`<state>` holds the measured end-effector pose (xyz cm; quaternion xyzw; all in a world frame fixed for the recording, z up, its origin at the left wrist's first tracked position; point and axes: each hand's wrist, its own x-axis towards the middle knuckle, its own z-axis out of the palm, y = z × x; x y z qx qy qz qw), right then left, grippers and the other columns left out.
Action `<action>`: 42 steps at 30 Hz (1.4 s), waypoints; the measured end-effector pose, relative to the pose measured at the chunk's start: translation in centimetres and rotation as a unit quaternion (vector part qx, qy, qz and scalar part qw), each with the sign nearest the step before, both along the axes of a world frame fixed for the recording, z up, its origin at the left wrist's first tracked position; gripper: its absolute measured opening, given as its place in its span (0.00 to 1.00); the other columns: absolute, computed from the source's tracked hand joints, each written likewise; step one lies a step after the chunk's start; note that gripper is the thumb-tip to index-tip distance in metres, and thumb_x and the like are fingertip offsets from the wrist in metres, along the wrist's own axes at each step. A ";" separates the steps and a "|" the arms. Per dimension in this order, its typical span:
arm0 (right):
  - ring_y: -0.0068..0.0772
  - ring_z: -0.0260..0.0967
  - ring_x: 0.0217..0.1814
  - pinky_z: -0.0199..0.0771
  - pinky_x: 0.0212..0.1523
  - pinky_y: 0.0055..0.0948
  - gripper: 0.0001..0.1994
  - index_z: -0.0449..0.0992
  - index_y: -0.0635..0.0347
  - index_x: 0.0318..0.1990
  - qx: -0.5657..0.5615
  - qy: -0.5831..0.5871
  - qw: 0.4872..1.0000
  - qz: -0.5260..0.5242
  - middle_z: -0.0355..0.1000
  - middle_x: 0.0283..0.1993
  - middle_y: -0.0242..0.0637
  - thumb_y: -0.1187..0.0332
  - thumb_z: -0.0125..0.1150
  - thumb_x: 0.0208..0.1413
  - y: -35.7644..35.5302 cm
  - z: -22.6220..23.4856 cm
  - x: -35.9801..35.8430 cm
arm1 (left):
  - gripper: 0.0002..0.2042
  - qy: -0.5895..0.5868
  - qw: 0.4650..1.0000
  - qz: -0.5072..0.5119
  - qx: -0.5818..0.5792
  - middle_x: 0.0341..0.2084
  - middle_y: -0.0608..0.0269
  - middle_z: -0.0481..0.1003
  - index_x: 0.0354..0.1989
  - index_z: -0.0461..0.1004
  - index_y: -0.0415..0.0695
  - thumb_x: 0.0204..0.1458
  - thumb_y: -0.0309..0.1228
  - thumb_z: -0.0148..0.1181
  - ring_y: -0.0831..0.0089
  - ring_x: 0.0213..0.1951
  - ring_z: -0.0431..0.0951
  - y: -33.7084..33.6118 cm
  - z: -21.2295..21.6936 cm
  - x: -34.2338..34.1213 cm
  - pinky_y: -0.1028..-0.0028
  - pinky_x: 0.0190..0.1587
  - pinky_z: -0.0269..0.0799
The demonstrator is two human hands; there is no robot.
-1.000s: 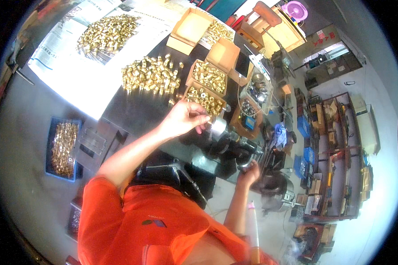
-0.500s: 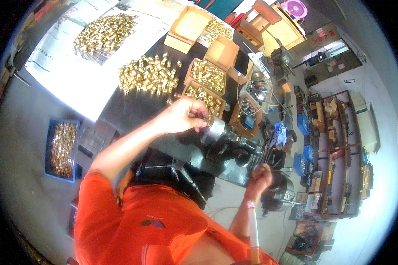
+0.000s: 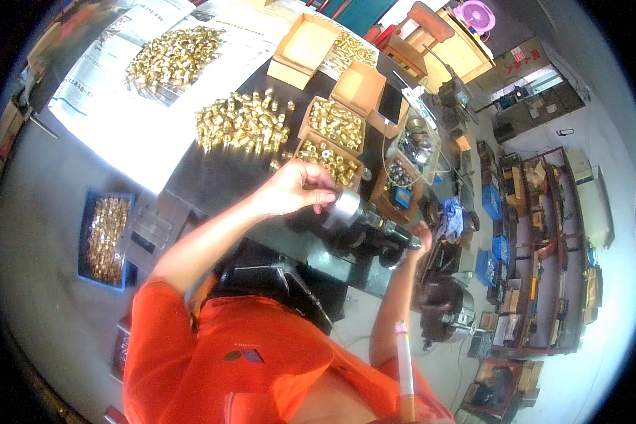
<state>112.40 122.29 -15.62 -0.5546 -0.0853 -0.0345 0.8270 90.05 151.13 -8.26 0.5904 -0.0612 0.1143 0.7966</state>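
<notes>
My left hand (image 3: 300,189) has thumb and fingers pinched together at the left end of a silver metal cylinder (image 3: 345,205) on a small bench machine (image 3: 381,233). What lies between the fingertips is too small to make out. My right hand (image 3: 422,237) is at the right end of the same machine, its fingers curled; whatever they close on is hidden. Just beyond my left hand, a cardboard box (image 3: 352,178) holds brass fittings (image 3: 328,157). A loose heap of brass fittings (image 3: 240,124) lies on the dark table.
Another brass heap (image 3: 173,58) lies on newspaper (image 3: 95,92) at far left. A blue crate (image 3: 85,265) of fittings stands low on the left. Beyond the machine are a parts box (image 3: 411,201) and a blue rag (image 3: 452,218). A cigarette (image 3: 405,360) juts up near the lower edge.
My right hand has moved up and away from me, from near the dark round motor to the machine's right end. My left hand stays at the silver cylinder.
</notes>
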 end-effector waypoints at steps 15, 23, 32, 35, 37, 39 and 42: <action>0.26 0.64 0.24 0.64 0.24 0.21 0.10 0.73 0.61 0.33 -0.066 0.196 0.977 -0.061 0.68 0.23 0.31 0.66 0.48 0.48 -1.7 -1.4 -4.4 | 0.05 0.051 0.999 0.019 -0.003 0.22 0.61 0.73 0.30 0.71 0.34 0.45 0.21 0.57 0.78 0.21 0.72 -0.6 0.5 -0.5 0.79 0.26 0.70; 0.16 0.48 0.15 0.47 0.15 0.17 0.08 0.70 0.66 0.29 -0.080 -0.027 0.996 -0.041 0.53 0.16 0.25 0.72 0.44 0.50 0.8 5.9 -1.8 | 0.05 0.052 0.996 0.050 0.048 0.21 0.62 0.72 0.29 0.70 0.34 0.47 0.24 0.56 0.79 0.20 0.71 -0.1 0.3 -0.3 0.80 0.24 0.69; 0.15 0.42 0.13 0.40 0.11 0.15 0.07 0.66 0.59 0.26 0.080 0.037 0.996 0.016 0.50 0.16 0.25 0.69 0.43 0.51 -3.1 7.5 -10.7 | 0.06 0.045 0.998 0.025 -0.038 0.20 0.61 0.72 0.28 0.70 0.35 0.47 0.27 0.57 0.77 0.19 0.71 0.1 0.1 -0.3 0.79 0.24 0.69; 0.15 0.41 0.13 0.39 0.10 0.15 0.07 0.66 0.59 0.26 0.050 0.130 0.990 0.019 0.49 0.16 0.24 0.67 0.45 0.49 -4.8 3.8 -10.7 | 0.07 0.047 0.997 0.030 -0.047 0.19 0.61 0.72 0.28 0.70 0.35 0.48 0.27 0.57 0.77 0.19 0.71 0.0 0.3 -0.5 0.79 0.23 0.69; 0.14 0.43 0.15 0.39 0.11 0.16 0.07 0.66 0.58 0.26 0.030 0.169 0.985 0.033 0.50 0.17 0.24 0.65 0.47 0.48 -5.0 0.6 -9.2 | 0.07 0.050 0.997 0.038 -0.042 0.19 0.61 0.72 0.28 0.70 0.35 0.48 0.28 0.57 0.77 0.19 0.71 0.0 0.4 -0.5 0.79 0.23 0.69; 0.26 0.63 0.25 0.64 0.25 0.22 0.08 0.70 0.60 0.31 0.033 0.248 0.968 -0.034 0.66 0.24 0.31 0.67 0.47 0.48 -1.0 1.4 -8.2 | 0.07 0.055 0.997 0.044 -0.027 0.19 0.61 0.72 0.28 0.71 0.35 0.48 0.28 0.57 0.77 0.19 0.72 0.0 0.3 -0.3 0.80 0.23 0.69; 0.27 0.64 0.24 0.63 0.25 0.24 0.09 0.71 0.64 0.32 -0.218 -0.041 0.974 -0.047 0.67 0.22 0.33 0.68 0.47 0.49 -3.0 -2.5 0.8 | 0.08 0.045 0.997 0.053 -0.017 0.19 0.61 0.72 0.28 0.71 0.35 0.48 0.28 0.56 0.77 0.19 0.72 0.1 0.7 -0.3 0.80 0.22 0.69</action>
